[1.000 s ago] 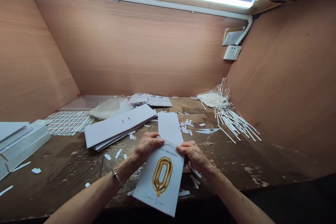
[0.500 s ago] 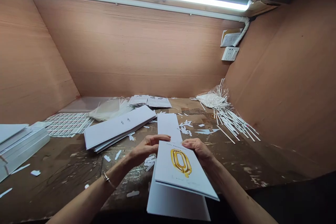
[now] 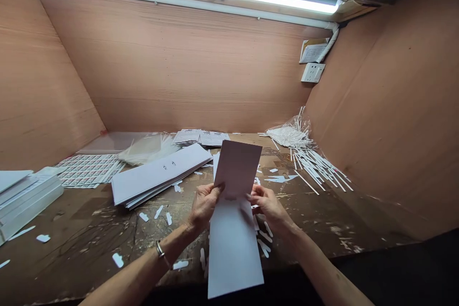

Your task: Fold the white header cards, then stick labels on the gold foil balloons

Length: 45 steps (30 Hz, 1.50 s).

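Both hands hold a long white folded card [image 3: 234,229] over the near edge of the worn wooden bench [image 3: 322,215]. My left hand [image 3: 204,203] pinches its left edge at the fold, and my right hand [image 3: 267,205] grips its right edge. The card's upper flap stands up and tilts away from me; its plain white side faces me, and the lower part hangs toward me past the bench edge. A metal bracelet sits on my left wrist.
A stack of white cards [image 3: 159,174] lies left of centre, clear bags [image 3: 148,146] and sticker sheets [image 3: 86,169] behind it. White sticks [image 3: 315,160] spread at right. More card stacks [image 3: 25,196] sit at far left. Paper scraps litter the bench. Wooden walls enclose three sides.
The card showed a gold balloon print and was folded flat; it has been opened and turned, so only its blank white side faces me, with the top flap raised.
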{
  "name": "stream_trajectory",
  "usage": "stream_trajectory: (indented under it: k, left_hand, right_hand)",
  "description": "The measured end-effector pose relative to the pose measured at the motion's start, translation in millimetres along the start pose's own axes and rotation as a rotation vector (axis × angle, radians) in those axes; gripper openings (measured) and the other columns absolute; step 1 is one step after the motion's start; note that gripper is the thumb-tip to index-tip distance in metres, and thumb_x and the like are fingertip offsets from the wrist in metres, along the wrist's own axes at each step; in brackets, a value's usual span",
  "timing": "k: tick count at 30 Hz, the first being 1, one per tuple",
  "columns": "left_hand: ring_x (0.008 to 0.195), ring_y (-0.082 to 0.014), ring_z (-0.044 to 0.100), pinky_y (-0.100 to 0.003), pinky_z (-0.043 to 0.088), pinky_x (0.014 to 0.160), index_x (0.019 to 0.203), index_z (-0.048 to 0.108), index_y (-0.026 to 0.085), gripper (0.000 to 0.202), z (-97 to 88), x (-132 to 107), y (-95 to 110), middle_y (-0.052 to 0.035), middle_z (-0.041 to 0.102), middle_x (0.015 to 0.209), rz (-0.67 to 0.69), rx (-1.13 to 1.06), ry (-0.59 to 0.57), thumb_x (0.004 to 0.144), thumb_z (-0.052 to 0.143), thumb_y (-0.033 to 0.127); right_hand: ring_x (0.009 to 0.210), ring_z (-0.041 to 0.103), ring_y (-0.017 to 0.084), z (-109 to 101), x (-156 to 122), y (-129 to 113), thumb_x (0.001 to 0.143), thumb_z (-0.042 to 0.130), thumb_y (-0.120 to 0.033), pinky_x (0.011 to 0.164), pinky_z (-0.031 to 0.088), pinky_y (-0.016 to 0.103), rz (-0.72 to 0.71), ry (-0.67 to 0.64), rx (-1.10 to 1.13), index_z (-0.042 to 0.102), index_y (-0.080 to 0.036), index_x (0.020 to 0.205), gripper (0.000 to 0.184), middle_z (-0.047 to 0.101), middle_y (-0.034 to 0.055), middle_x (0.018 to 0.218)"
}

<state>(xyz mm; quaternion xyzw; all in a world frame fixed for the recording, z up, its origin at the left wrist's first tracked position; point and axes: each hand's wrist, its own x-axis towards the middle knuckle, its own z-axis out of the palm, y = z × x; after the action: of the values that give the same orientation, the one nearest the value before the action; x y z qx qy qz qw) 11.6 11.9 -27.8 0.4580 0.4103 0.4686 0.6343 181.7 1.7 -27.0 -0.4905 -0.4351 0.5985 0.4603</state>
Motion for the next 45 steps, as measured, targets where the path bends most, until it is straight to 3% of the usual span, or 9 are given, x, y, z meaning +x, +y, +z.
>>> stream_trajectory:
  k: [6,11,17,23,26,31,34,39,45]
  left_hand:
    - [0.051,-0.0096,0.041,-0.020,0.030,0.046,0.068,0.062,0.011,0.036,10.0,-4,-8,0.0000,0.052,0.057,0.224,0.320,0.147,0.076,0.050,0.044]
    - [0.056,-0.0103,0.041,-0.020,0.033,0.050,0.068,0.060,0.011,0.036,16.1,-12,-11,-0.0004,0.052,0.061,0.324,0.431,0.171,0.081,0.044,0.040]
    - [0.057,-0.0119,0.046,-0.020,0.036,0.051,0.071,0.060,0.011,0.034,18.0,-9,-14,-0.0010,0.055,0.062,0.282,0.409,0.177,0.081,0.043,0.039]
    - [0.055,-0.0114,0.046,-0.019,0.034,0.049,0.068,0.059,0.012,0.033,17.0,-6,-15,0.0008,0.053,0.058,0.295,0.441,0.194,0.081,0.043,0.038]
    - [0.052,-0.0100,0.043,-0.019,0.032,0.048,0.066,0.059,0.013,0.032,17.9,-11,-16,0.0015,0.051,0.056,0.369,0.551,0.185,0.083,0.041,0.033]
    - [0.059,-0.0120,0.049,-0.020,0.036,0.055,0.074,0.065,0.013,0.028,17.8,-20,-17,-0.0016,0.059,0.066,0.576,0.718,0.037,0.081,0.038,0.018]
    - [0.064,-0.0136,0.053,-0.020,0.039,0.057,0.087,0.066,0.013,0.029,14.4,-15,-14,-0.0029,0.063,0.073,0.557,0.645,0.093,0.082,0.038,0.019]
    - [0.078,-0.0164,0.056,-0.023,0.042,0.068,0.101,0.063,0.014,0.031,8.6,-2,-8,-0.0044,0.065,0.087,0.489,0.463,0.238,0.084,0.041,0.028]
    - [0.069,-0.0137,0.053,-0.020,0.040,0.061,0.101,0.064,0.015,0.031,10.3,-7,-14,-0.0015,0.064,0.076,0.491,0.522,0.248,0.084,0.043,0.030]
  right_hand:
    - [0.072,0.060,0.019,18,2,1,0.056,0.071,-0.025,0.065,0.045,0.029,-0.081,0.066,0.044,0.059,-0.016,0.091,0.039,0.065,0.0041,0.084]
    - [0.072,0.060,0.020,15,11,14,0.052,0.071,-0.020,0.068,0.044,0.031,-0.109,0.070,0.061,0.062,-0.014,0.085,0.035,0.066,0.0047,0.082]
    - [0.073,0.059,0.019,13,17,23,0.050,0.071,-0.015,0.070,0.044,0.032,-0.112,0.078,0.180,0.062,-0.014,0.085,0.037,0.066,0.0046,0.081]
    - [0.067,0.057,0.018,16,14,22,0.045,0.070,-0.014,0.064,0.043,0.030,-0.079,0.122,0.157,0.062,-0.012,0.081,0.037,0.066,0.0045,0.076]
    - [0.059,0.054,0.016,18,13,22,0.046,0.065,-0.013,0.056,0.041,0.027,-0.061,0.155,0.122,0.062,-0.011,0.073,0.027,0.063,0.0027,0.066]
    - [0.047,0.042,0.010,23,15,18,0.050,0.052,-0.012,0.044,0.031,0.022,-0.083,0.160,0.098,0.053,-0.014,0.051,0.002,0.051,-0.0023,0.048]
    - [0.051,0.045,0.010,25,17,16,0.051,0.053,-0.012,0.047,0.033,0.022,-0.101,0.127,0.111,0.057,-0.014,0.057,0.007,0.054,-0.0020,0.053]
    - [0.072,0.055,0.016,26,15,23,0.051,0.059,-0.011,0.065,0.043,0.027,-0.143,0.034,0.207,0.061,-0.017,0.087,0.036,0.063,0.0016,0.082]
    - [0.061,0.052,0.013,28,13,29,0.050,0.065,-0.014,0.057,0.040,0.024,-0.131,0.151,0.140,0.061,-0.015,0.076,0.026,0.059,-0.0015,0.066]
